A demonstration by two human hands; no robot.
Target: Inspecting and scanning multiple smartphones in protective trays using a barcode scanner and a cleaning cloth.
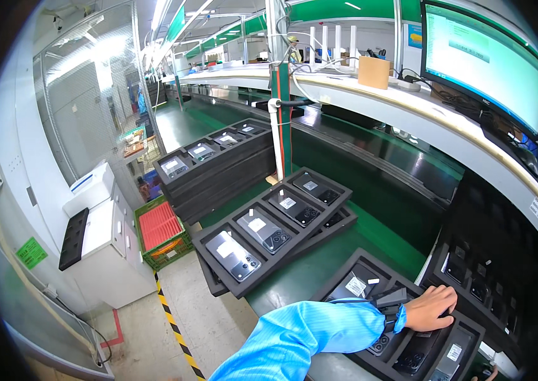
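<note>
My left hand (431, 309), in a blue sleeve with a black strap at the wrist, reaches over a black foam tray (361, 259) at the lower right. Its fingers curl down at the top end of a dark smartphone (413, 352) in the tray; what they grip is hidden beneath them. Beside it lie another smartphone (450, 360) with a white label and, farther left, a labelled smartphone (352, 286). The sleeve covers part of the tray. At the bottom right edge only a few fingertips of my right hand (490, 374) show, near a white object.
Left of this tray, stacked foam trays (243, 289) hold several smartphones. A taller tray stack (218, 178) stands behind. Another phone tray (472, 305) sits at the right under a shelf with a monitor (484, 63). A green crate (167, 257) and white cabinet (107, 267) stand left.
</note>
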